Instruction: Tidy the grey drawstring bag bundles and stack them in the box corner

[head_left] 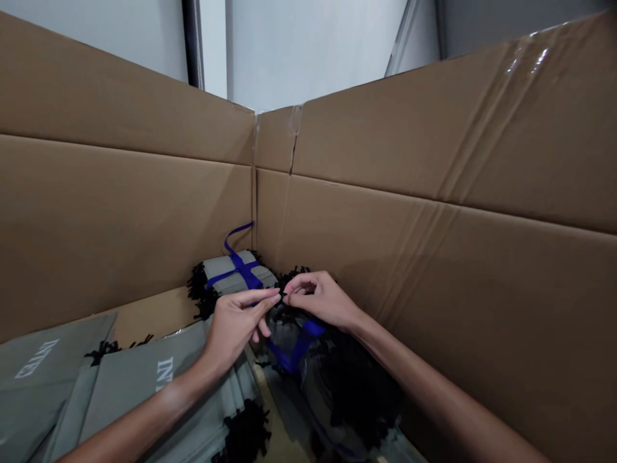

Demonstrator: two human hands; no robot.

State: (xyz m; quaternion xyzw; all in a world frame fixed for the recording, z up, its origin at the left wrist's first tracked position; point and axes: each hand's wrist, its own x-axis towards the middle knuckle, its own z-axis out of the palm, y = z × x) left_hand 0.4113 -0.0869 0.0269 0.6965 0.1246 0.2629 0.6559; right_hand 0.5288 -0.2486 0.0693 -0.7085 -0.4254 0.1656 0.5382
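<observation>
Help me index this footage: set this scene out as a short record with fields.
Left hand: fingertips pinched at small black strands
Right hand: fingertips at the same strands, facing the left hand
Below the hands: grey bundle with blue strap and black fringe
Near the corner: second grey bundle, crossed by blue strapping
Lower left: grey pieces with white lettering
Surroundings: cardboard walls

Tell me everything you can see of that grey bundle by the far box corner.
The grey bundle is a stack of flat, cloth-like pieces lying near the corner of the cardboard box. A blue ribbon crosses over its top, one end curling upward. Black tufts fringe its left side. The left hand is just in front; contact is unclear.
</observation>
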